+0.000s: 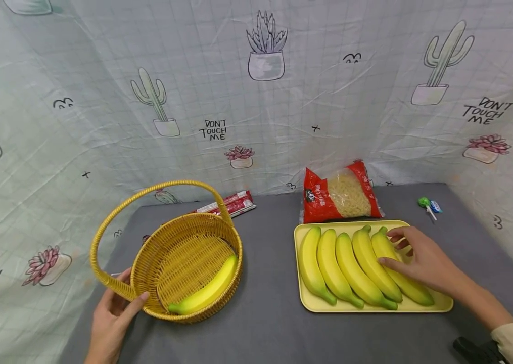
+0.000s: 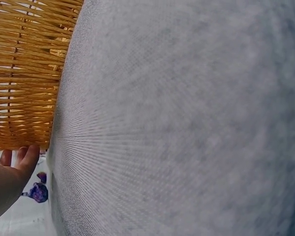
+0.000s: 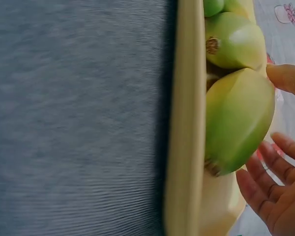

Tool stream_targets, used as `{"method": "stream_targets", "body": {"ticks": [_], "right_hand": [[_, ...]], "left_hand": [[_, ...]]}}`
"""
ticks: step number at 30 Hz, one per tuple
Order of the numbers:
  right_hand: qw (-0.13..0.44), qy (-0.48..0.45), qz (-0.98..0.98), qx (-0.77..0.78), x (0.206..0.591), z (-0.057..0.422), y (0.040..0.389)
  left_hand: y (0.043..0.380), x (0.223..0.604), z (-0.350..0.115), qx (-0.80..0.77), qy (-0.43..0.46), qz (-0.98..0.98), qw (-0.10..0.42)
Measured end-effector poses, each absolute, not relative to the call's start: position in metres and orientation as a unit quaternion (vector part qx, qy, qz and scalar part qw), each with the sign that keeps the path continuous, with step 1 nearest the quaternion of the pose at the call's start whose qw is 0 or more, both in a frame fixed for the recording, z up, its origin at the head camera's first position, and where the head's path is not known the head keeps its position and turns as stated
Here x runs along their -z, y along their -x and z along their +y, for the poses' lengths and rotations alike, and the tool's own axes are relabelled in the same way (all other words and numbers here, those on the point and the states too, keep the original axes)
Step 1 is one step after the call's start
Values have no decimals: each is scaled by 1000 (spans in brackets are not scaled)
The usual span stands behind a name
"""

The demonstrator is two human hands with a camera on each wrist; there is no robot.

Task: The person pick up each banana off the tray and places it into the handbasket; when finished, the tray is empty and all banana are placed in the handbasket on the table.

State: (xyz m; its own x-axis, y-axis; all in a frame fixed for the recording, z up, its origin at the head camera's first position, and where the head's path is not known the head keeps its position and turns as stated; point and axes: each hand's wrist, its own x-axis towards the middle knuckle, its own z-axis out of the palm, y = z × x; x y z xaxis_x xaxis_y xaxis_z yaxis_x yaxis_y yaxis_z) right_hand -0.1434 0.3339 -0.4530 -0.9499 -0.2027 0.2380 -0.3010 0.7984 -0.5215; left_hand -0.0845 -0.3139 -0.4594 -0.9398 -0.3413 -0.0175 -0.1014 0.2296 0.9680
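Head view: red pkts (image 1: 243, 204) part hidden behind basket (image 1: 188, 253), black obj (image 1: 469, 349) (can't ID) cut off at btm edge.

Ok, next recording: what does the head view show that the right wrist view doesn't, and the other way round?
Only the head view shows the yellow basket with a banana inside, the left hand at its rim, and the green lollipop.

Only the right wrist view shows, face-on, the brown end tips of two bananas on the tray.

Both show the pale yellow tray, bananas lying on it, and the right hand at the rightmost banana.
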Motion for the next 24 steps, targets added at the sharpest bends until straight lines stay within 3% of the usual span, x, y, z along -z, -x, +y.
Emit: {"method": "stream_targets", "body": {"ticks": [8, 24], "right_hand": [[57, -114, -952, -277, 463, 338, 132], [83, -107, -954, -266, 471, 339, 128]], "left_hand": [[85, 459, -313, 604, -142, -777, 106], [85, 458, -312, 601, -149, -778, 101]]}}
